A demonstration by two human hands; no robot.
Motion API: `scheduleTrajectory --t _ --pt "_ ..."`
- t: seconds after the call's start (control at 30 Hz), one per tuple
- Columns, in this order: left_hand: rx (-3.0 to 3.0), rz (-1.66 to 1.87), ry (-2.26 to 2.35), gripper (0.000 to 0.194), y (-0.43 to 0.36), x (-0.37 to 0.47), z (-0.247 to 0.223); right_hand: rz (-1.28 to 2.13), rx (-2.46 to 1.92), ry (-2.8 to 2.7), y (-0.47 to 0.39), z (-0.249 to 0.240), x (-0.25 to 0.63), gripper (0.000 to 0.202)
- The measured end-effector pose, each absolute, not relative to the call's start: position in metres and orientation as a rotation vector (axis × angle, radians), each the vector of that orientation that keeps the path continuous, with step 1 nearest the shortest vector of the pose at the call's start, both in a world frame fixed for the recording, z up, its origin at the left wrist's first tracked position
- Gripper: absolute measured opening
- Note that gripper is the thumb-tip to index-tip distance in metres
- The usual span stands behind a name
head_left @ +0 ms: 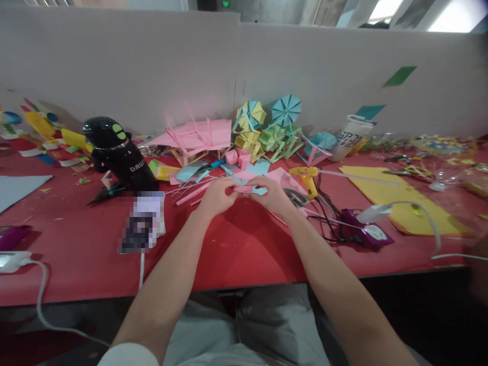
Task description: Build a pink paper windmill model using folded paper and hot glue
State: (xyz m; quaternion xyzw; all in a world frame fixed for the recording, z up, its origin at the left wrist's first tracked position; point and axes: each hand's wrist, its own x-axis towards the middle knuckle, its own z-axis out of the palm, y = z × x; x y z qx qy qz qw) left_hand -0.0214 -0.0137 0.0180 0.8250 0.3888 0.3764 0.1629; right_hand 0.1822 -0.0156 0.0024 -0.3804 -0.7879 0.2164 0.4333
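Observation:
Between my two hands, just above the red table, is a small folded piece of pink paper (244, 189). My left hand (220, 195) pinches its left end between thumb and fingers. At the other end, my right hand (270, 193) is closed on the same piece, its fingers curled over the top. A pale blue bit of paper (260, 190) shows by the right fingers; whether it is joined to the pink piece I cannot tell. Loose pink paper strips (192, 194) lie beside my left hand. Right of my right hand rests a yellow glue gun (308, 179).
Folded paper umbrellas (286, 111) and a pink paper sheet (204, 134) stand along the grey partition. A black bottle (120, 157) and a phone (147, 223) are at left. A purple power strip (368, 230) with cables, yellow paper (404, 198) and a paper cup (349, 138) are at right.

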Motion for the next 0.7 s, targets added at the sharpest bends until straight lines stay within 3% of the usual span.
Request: scheduleTrajectory --t 0.7 --pt "2.352 1.047 1.066 0.011 -0.0128 -0.0210 0.0147 0.578 -0.946 -1.997 -0.0167 0.0086 0.1857 0.012"
